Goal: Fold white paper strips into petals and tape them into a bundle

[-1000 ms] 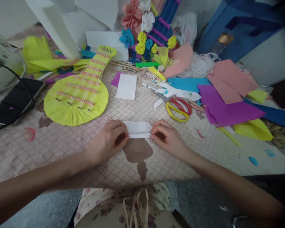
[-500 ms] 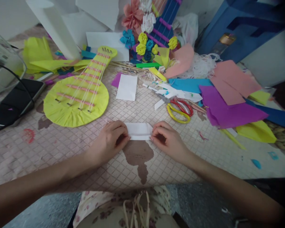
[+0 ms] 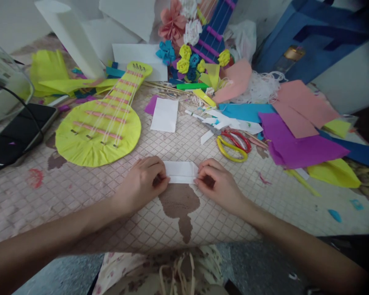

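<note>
A small folded white paper spans the gap between my two hands, close to the table's front. A crease runs lengthwise along its lower part. My left hand pinches its left end, fingers curled against the thumb. At the right end, my right hand grips it the same way with thumb and fingertips. Beyond the hands lies a flat white paper rectangle, partly over a purple scrap. Scissors with red and yellow handles rest to the right.
A yellow paper-covered toy guitar lies left, beside a black phone. Crepe-paper flowers and a blue toy guitar stand at the back. Purple paper, pink paper and white thread lie right. A blue bag stands behind.
Both hands keep their pinch on the folded white paper, which stays nearly in place. The whole view has shifted very slightly, so things appear a little lower.
</note>
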A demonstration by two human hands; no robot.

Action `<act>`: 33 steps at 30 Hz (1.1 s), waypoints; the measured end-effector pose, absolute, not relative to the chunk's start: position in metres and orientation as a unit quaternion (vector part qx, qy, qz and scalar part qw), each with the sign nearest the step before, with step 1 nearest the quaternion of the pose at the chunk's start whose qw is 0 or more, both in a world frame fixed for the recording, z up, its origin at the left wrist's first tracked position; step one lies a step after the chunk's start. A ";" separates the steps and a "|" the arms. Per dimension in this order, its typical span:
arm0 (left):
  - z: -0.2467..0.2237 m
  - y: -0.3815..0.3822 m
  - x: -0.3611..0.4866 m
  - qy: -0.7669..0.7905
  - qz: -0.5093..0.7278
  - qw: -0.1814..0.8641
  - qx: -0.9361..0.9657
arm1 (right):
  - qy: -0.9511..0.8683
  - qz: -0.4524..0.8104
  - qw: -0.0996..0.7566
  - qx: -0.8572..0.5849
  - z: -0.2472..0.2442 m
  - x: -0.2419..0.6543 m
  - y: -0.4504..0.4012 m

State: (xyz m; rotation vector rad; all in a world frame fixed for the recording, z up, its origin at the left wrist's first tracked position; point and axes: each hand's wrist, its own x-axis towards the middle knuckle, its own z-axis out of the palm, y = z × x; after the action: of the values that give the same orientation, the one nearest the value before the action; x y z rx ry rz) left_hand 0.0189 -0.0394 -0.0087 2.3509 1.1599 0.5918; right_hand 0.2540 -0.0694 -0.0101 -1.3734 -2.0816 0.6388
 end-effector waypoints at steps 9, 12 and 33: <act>-0.005 -0.039 0.019 0.417 0.209 0.241 0.851 | -0.777 0.247 0.276 -0.509 -0.009 0.256 -0.069; -0.005 -0.040 0.019 0.416 0.202 0.243 0.853 | -0.776 0.243 0.276 -0.513 -0.009 0.254 -0.069; -0.005 -0.039 0.020 0.420 0.178 0.223 0.861 | -0.772 0.239 0.274 -0.522 -0.013 0.254 -0.072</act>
State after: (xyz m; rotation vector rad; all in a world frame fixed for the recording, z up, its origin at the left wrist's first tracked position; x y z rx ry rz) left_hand 0.0201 -0.0391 -0.0049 2.3786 1.1596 0.4907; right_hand 0.2542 -0.0716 -0.0130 -1.4025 -2.0750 0.6425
